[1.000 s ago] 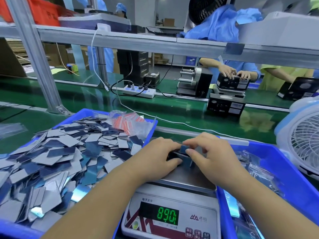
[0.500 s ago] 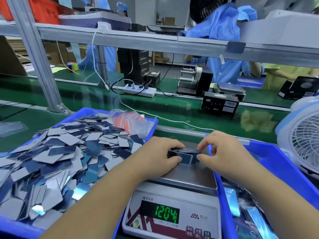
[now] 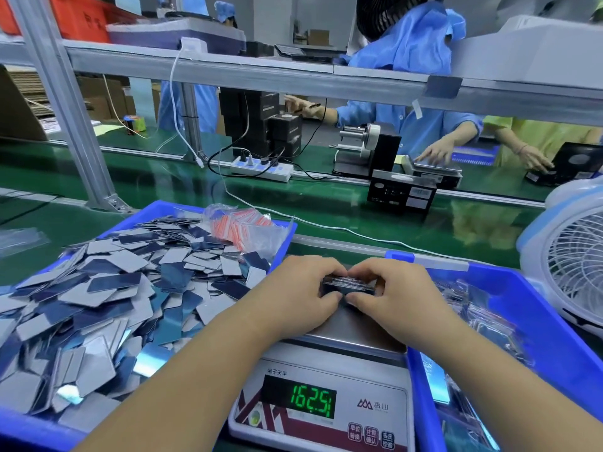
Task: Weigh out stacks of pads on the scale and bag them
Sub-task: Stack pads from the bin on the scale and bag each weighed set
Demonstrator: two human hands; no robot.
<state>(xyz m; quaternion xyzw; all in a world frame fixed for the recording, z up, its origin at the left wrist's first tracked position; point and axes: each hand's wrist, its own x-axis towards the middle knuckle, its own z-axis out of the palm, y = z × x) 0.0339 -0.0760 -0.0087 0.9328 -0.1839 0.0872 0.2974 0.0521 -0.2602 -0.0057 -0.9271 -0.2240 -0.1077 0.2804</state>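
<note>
pad stack [image 3: 347, 285] lying crosswise, both hands gripping

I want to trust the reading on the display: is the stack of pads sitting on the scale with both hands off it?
No: the left hand and right hand both grip the stack of pads over the scale.

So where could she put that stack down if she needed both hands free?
The bare green belt between the bins and the power strip is free. The left bin is heaped with pads, the right bin holds bags, and both hands crowd the scale.
</note>
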